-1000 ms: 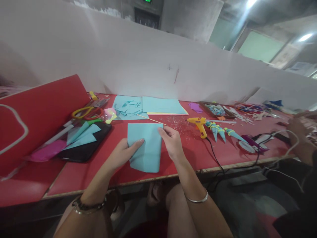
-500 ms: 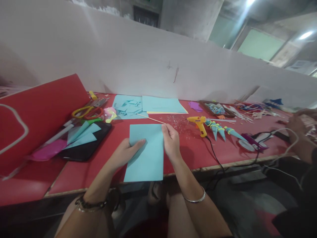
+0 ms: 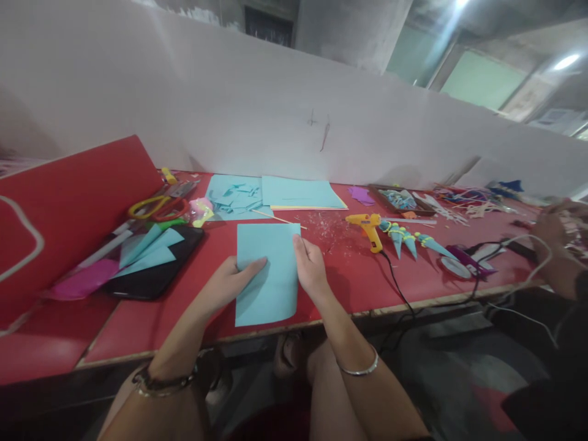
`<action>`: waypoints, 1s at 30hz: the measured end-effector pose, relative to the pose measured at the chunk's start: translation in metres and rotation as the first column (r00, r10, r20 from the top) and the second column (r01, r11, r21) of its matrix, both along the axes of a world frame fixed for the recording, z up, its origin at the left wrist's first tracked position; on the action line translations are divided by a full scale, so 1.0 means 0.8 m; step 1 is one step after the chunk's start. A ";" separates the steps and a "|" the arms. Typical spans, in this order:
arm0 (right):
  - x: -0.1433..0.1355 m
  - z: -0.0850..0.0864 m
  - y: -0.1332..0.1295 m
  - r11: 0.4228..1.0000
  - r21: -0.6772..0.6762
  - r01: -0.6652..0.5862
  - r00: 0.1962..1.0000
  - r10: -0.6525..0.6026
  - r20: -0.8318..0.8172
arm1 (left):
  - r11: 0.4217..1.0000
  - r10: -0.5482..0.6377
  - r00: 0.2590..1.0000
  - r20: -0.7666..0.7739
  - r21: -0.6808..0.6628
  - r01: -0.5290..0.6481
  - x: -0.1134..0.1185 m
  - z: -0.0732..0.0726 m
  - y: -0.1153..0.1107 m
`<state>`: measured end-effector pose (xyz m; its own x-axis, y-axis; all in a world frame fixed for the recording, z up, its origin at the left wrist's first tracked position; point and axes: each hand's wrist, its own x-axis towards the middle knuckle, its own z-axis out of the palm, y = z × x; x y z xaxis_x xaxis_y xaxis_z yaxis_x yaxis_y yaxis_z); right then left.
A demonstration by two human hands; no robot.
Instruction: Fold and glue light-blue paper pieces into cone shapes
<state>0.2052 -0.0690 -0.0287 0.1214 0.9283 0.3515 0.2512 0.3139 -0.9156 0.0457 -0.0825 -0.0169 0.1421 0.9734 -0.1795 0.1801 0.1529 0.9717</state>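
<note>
A rectangular sheet of light blue paper (image 3: 269, 288) is held upright between my two hands over the front of the red table (image 3: 353, 288). My left hand (image 3: 234, 282) grips its left edge, thumb across the face and fingers hidden behind. On the right edge, near the upper corner, my right hand (image 3: 310, 264) pinches the paper with its thumb in front. Just beyond the sheet lies a thin wooden stick (image 3: 280, 218). Behind that are small blue paper cut-offs (image 3: 239, 199) and a stack of blue sheets (image 3: 298, 191).
To the left, scissors (image 3: 158, 208) and blue paper cones (image 3: 154, 248) lie on and around a black flat case (image 3: 154, 278). At right are a yellow glue gun (image 3: 367, 229) with a trailing cord, decorated blue cones (image 3: 408, 240) and a tray (image 3: 399, 201). Another person's hand (image 3: 551, 226) is far right.
The sheet has risen slightly, and its lower right part now curves. My right hand has shifted a little down and left along the edge. My left hand keeps its grip.
</note>
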 end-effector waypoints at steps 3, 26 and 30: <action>0.001 -0.001 0.000 0.999 0.003 0.034 0.999 -0.034 0.014 | 1.000 -0.012 1.000 0.001 -0.006 0.012 0.003 -0.001 -0.002; 0.019 -0.001 -0.002 0.958 -0.033 -0.284 0.958 0.285 0.016 | 0.987 0.158 0.987 -0.007 0.009 -0.158 -0.003 -0.005 0.006; 0.026 -0.001 -0.002 0.938 -0.057 -0.342 0.936 0.345 0.065 | 0.985 0.171 0.985 -0.008 -0.017 -0.171 -0.004 -0.004 0.005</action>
<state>0.2260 -0.0705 -0.0295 -0.2321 0.9235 0.3054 0.2015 0.3528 -0.9137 0.0423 -0.0781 -0.0200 -0.0274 0.9799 -0.1975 0.1562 0.1993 0.9674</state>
